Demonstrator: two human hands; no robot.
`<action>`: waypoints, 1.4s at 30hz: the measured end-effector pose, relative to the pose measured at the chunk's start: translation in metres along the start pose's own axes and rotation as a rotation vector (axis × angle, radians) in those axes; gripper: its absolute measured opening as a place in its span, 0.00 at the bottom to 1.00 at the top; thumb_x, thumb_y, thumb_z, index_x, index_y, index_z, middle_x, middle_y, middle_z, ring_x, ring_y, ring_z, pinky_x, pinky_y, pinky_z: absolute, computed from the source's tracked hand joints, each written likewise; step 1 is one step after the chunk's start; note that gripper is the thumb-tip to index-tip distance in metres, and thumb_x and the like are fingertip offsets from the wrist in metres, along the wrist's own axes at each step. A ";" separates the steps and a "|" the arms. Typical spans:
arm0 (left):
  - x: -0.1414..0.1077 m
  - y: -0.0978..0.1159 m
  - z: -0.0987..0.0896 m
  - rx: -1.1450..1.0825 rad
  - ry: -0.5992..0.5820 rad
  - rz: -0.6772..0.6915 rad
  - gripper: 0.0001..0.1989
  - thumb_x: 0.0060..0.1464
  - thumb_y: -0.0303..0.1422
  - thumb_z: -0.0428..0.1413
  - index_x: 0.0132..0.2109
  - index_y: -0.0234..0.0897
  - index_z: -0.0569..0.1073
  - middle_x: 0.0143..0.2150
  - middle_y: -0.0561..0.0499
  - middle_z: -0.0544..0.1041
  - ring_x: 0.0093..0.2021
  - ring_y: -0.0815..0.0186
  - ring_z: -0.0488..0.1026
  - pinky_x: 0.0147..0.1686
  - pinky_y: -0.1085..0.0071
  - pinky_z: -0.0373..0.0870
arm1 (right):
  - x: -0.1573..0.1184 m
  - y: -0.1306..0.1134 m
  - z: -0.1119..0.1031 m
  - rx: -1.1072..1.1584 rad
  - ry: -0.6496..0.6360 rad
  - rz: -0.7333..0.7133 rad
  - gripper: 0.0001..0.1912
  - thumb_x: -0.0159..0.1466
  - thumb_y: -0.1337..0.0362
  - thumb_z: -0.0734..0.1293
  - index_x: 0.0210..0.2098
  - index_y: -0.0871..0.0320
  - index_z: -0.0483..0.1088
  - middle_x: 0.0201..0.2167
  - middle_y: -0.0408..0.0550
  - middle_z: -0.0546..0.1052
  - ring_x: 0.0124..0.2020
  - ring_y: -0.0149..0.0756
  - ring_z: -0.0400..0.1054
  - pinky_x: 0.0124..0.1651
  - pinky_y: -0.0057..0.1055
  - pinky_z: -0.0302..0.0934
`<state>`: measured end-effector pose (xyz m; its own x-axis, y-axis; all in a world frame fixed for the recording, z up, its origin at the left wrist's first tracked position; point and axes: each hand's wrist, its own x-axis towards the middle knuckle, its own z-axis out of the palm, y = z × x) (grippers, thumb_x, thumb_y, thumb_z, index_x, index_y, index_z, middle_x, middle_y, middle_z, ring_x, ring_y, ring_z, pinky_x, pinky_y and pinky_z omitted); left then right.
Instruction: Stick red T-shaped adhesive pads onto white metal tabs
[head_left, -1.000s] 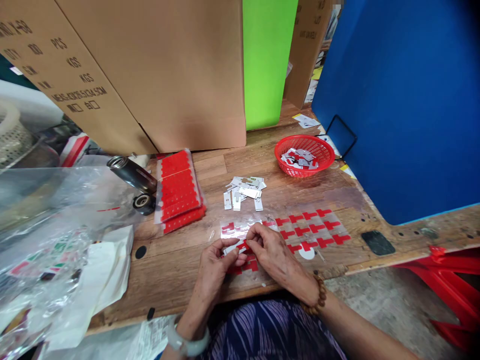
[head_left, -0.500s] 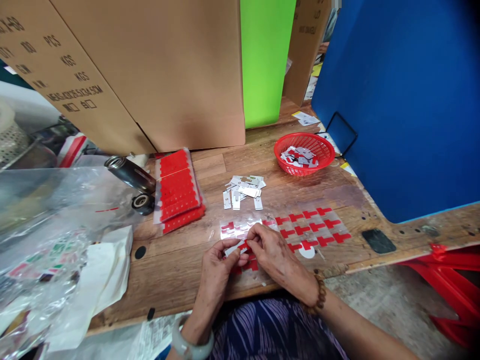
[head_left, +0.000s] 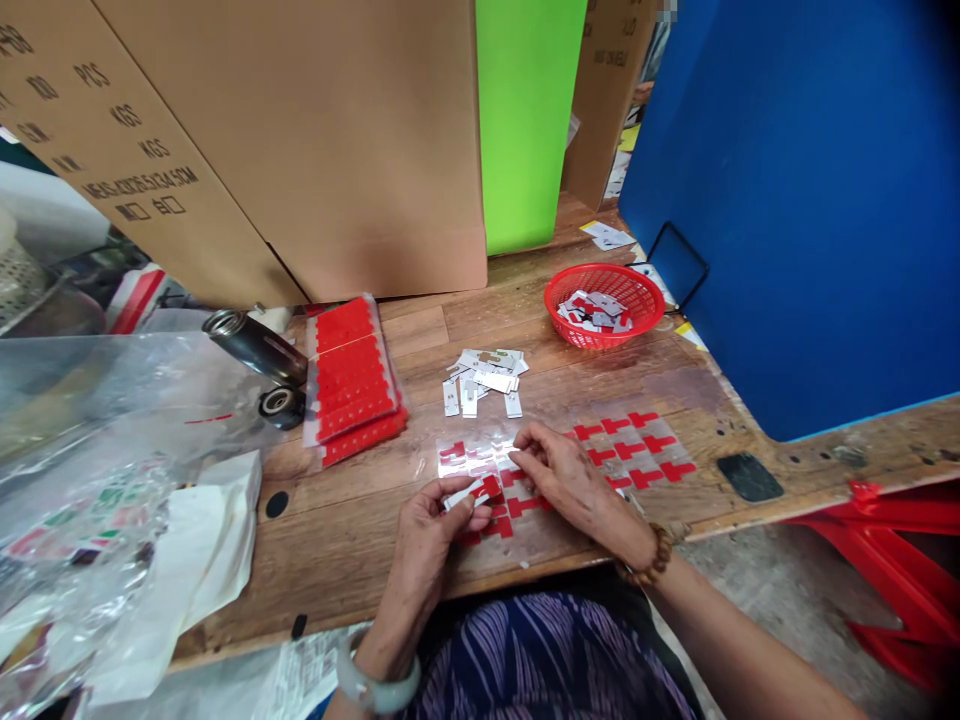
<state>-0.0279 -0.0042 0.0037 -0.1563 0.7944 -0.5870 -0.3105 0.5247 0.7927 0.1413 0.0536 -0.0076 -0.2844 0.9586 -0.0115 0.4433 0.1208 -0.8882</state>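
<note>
Cardboard box point(head_left: 300, 130): huge, well beyond the hands at the back of the bench point(head_left: 352, 540).
Blue panel point(head_left: 810, 200): off past the right hand, standing along the bench edge.
Plastic bags point(head_left: 112, 450): crinkly clear pile well out from the left hand.
Clear sheet point(head_left: 652, 440): lies flat under both hands, dotted with red T-shaped stickers.
Red sticker stack point(head_left: 351, 380): beyond the left hand, just beside a dark roller thing point(head_left: 259, 350).
Red basket point(head_left: 604, 305): beyond the right hand, got some finished bits in it.
Loose white tags point(head_left: 484, 380): small heap just beyond the hands.
Right hand point(head_left: 566, 475): fingers pressed down on the sheet, pinching at a sticker there; can't tell if it's got one lifted.
Left hand point(head_left: 431, 520): pinched around a small white tag point(head_left: 459, 494) with a red bit at its end, held just above the sheet.
</note>
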 end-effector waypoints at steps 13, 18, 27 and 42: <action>0.003 0.002 0.003 0.002 -0.067 -0.004 0.26 0.36 0.34 0.69 0.43 0.28 0.72 0.25 0.44 0.80 0.24 0.69 0.76 0.28 0.78 0.72 | 0.003 -0.002 0.015 0.585 -0.393 0.229 0.10 0.59 0.58 0.64 0.34 0.59 0.64 0.17 0.37 0.71 0.15 0.25 0.63 0.20 0.22 0.58; 0.006 0.006 0.007 0.002 -0.160 -0.060 0.25 0.35 0.35 0.69 0.42 0.30 0.72 0.26 0.46 0.80 0.25 0.68 0.77 0.31 0.75 0.73 | 0.006 0.000 0.003 0.586 -0.452 0.273 0.14 0.55 0.58 0.68 0.35 0.60 0.65 0.16 0.36 0.70 0.15 0.25 0.63 0.19 0.21 0.59; 0.084 0.047 -0.002 0.916 0.140 0.615 0.12 0.53 0.37 0.55 0.42 0.33 0.72 0.33 0.46 0.76 0.32 0.63 0.73 0.34 0.69 0.68 | 0.088 -0.010 -0.118 0.416 0.253 0.072 0.11 0.55 0.63 0.71 0.34 0.59 0.66 0.20 0.40 0.72 0.18 0.26 0.65 0.24 0.25 0.62; 0.164 0.083 0.016 1.086 0.165 0.648 0.04 0.49 0.29 0.57 0.33 0.33 0.74 0.33 0.45 0.74 0.39 0.61 0.68 0.41 0.67 0.62 | 0.037 0.018 -0.072 0.011 0.165 0.061 0.13 0.60 0.58 0.64 0.43 0.56 0.69 0.33 0.47 0.76 0.28 0.35 0.70 0.30 0.31 0.63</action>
<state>-0.0644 0.1744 -0.0236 -0.1297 0.9915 0.0046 0.7774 0.0989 0.6212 0.2002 0.1100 0.0088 -0.1131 0.9935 0.0090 0.4459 0.0589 -0.8931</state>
